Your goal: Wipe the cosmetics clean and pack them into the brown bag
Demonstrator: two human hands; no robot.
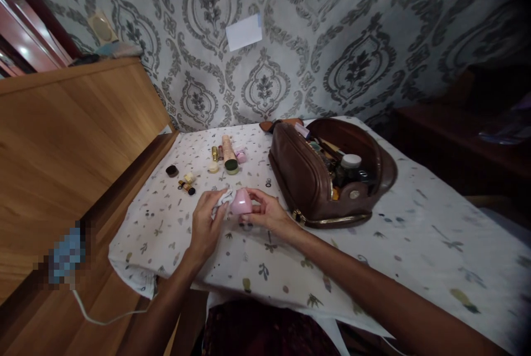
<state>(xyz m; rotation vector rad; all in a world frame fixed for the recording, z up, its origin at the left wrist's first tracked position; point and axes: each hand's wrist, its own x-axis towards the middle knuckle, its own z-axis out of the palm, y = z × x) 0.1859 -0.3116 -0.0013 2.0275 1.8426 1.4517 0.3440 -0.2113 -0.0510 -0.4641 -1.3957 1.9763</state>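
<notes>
Over the patterned white tablecloth (257, 251), my left hand (206, 220) pinches a crumpled white cloth (226, 197) against the left side of a small glossy pink container (241, 202). My right hand (269, 215) grips that container from the right, thumb and fingers around its edge. Just right of my right hand, a brown leather bag (298, 171) stands unzipped, packed with bottles and other items, among them a bottle with a white cap (350, 161).
Behind my hands lie a peach tube (228, 148), a gold tube (214, 153) and a pink item (241, 155). Farther left are a dark round lid (171, 171) and small bottles (187, 187). A wooden cabinet (83, 140) borders the left side; a patterned wall rises behind.
</notes>
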